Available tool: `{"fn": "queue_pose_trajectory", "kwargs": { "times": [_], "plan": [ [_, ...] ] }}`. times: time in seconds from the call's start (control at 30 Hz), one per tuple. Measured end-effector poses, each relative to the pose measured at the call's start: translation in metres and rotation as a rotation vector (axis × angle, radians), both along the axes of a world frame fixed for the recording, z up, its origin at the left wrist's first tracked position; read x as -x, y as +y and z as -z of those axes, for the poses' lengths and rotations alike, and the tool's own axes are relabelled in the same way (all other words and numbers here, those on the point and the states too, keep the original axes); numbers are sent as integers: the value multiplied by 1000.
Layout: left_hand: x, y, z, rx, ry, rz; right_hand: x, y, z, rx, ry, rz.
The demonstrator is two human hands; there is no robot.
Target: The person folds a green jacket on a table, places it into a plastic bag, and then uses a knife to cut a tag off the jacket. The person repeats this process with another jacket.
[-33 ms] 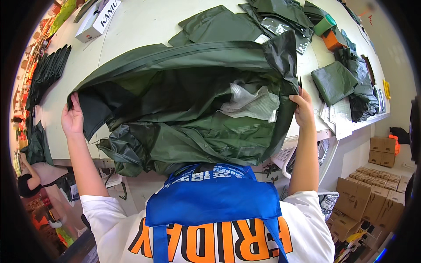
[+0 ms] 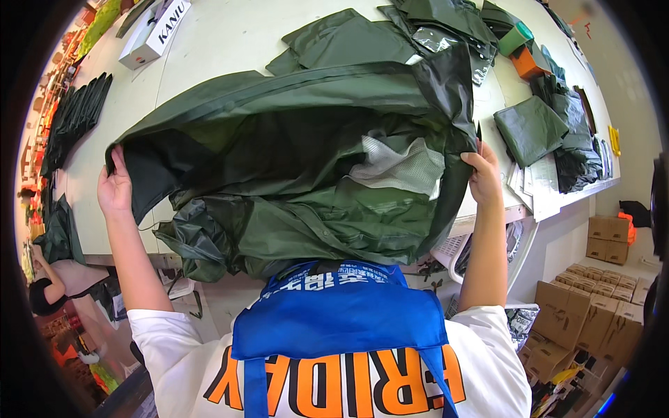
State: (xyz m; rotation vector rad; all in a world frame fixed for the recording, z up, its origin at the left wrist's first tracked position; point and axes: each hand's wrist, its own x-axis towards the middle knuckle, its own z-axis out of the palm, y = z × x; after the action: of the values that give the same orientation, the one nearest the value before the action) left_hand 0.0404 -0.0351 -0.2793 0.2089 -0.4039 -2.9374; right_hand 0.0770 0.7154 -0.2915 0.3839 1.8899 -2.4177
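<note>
The left hand [image 2: 115, 187] is closed on one edge of a dark green raincoat [image 2: 300, 160], fingers curled over the dark fabric at the garment's far left end, and the right hand [image 2: 484, 174] grips the opposite edge in the same way, thumb and fingers pinched on the fold. Between the two hands the raincoat is stretched out and lifted above the front of the white table [image 2: 230, 35], its bulk sagging toward the person's chest, with a pale mesh lining [image 2: 401, 167] showing through an opening near the right side. The coat hides most of the table's near edge and everything lying under it. Just below it hangs the person's blue apron [image 2: 338, 313], worn over a white shirt with orange letters. Beyond the coat, another dark green garment [image 2: 348, 42] lies flat on the table, and more green folded pieces [image 2: 533, 129] sit to the right, near an orange box [image 2: 526, 64] and a green roll of tape [image 2: 516, 36]. A white carton [image 2: 150, 31] rests at the far left corner, with a row of black items [image 2: 73, 122] along the left edge. Brown cardboard boxes [image 2: 592, 306] are stacked on the floor at the lower right, well apart from the hands. Another person [image 2: 59, 282] is bent over at the lower left.
</note>
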Motion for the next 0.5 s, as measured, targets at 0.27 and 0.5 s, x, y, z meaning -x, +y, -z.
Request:
{"fn": "queue_pose_trajectory", "kwargs": {
  "times": [0.27, 0.5],
  "plan": [
    [26, 3, -9, 233, -252, -125, -15, -5, -38, 93, 28, -83],
    [-10, 306, -71, 1442, -20, -281, -24, -20, -46, 166, 22, -195]
  ]
}}
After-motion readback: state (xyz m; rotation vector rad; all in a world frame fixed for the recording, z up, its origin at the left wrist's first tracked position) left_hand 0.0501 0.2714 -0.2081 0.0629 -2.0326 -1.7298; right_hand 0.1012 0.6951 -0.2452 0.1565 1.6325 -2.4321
